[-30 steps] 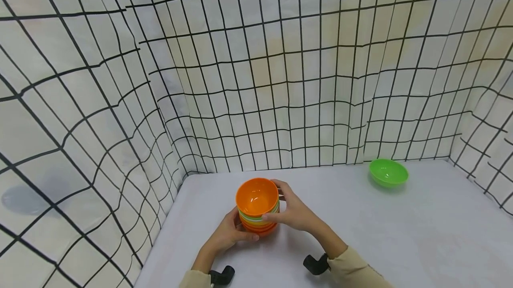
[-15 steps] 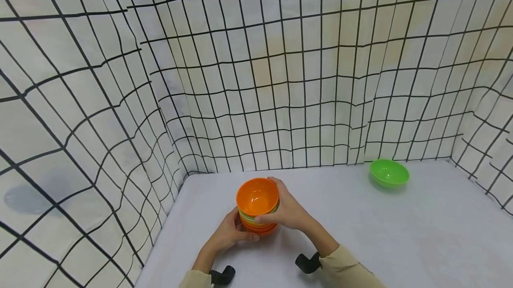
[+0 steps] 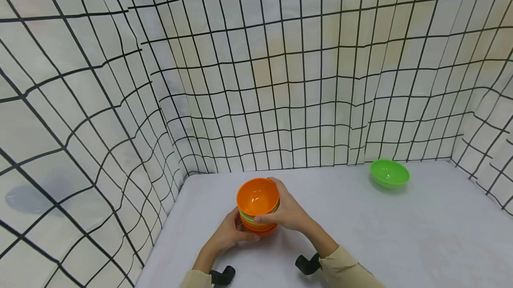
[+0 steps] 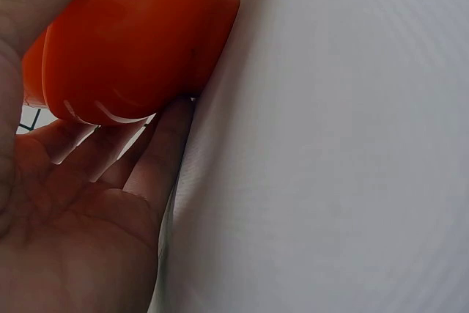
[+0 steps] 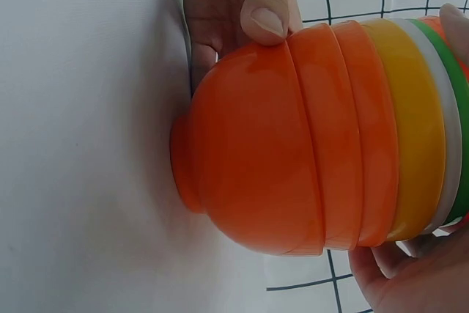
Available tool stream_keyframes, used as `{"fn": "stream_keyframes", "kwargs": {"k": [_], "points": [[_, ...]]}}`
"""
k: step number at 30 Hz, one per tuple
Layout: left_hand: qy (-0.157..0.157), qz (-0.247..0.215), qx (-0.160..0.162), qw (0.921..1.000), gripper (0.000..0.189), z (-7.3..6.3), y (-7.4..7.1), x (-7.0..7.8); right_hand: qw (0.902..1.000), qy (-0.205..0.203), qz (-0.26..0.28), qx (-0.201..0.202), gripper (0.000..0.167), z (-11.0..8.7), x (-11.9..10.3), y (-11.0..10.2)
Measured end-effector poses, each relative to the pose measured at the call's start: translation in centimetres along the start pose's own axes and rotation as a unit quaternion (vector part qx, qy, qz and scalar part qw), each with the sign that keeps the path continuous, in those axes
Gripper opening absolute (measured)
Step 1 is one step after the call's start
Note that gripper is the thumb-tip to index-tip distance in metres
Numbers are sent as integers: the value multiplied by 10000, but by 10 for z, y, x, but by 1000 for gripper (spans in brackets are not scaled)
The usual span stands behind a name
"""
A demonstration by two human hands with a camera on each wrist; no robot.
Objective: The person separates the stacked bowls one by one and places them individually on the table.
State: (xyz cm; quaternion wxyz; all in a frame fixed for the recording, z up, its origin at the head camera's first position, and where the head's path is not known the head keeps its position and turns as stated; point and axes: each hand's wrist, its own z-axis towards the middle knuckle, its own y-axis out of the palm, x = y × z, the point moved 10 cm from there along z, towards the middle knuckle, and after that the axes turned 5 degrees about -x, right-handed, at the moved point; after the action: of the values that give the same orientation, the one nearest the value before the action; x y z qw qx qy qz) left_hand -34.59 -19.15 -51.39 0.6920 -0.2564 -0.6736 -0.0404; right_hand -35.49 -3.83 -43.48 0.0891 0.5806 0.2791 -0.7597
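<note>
A nested stack of bowls (image 3: 258,196) stands upright on the white table, with an orange bowl on top. In the right wrist view its layers show: orange bowls (image 5: 256,152) at the bottom, then yellow (image 5: 414,130), white and green rims. My left hand (image 3: 229,233) holds the lowest bowl from the left, thumb at the near side and fingers behind, as the left wrist view shows of the orange bowl (image 4: 139,42). Higher up, my right hand (image 3: 291,208) grips the stack around its right side, thumb in front near the top bowl's rim. Its far fingertips are partly hidden.
A single green bowl (image 3: 389,173) sits apart at the back right of the white table (image 3: 360,234). White walls with a black grid (image 3: 256,101) rise behind the table and at both sides. Black wrist mounts (image 3: 307,264) protrude near both forearms.
My right hand has closed in around the upper stack, its thumb sliding left across the front. Over the last half second both hands and the bowls have stayed nearly still.
</note>
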Motion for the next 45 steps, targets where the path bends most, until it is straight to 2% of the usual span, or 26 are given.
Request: {"fn": "stream_keyframes", "kwargs": {"k": [11, 21, 28, 45], "points": [[49, 86, 64, 9999, 86, -2, -5, 0, 9999, -93, -18, 52, 109, 1, -2, 2], [39, 91, -11, 9999, 88, -3, 1, 1, 9999, -121, -6, 118, 108, -2, 1, 0], [17, 72, -3, 10000, 89, -2, 0, 2, 9996, -229, 29, 180, 104, -1, -3, -2], [-27, -61, 22, 10000, 89, -1, 0, -1, 9990, -264, -101, 340, 107, -5, -15, -13]]}}
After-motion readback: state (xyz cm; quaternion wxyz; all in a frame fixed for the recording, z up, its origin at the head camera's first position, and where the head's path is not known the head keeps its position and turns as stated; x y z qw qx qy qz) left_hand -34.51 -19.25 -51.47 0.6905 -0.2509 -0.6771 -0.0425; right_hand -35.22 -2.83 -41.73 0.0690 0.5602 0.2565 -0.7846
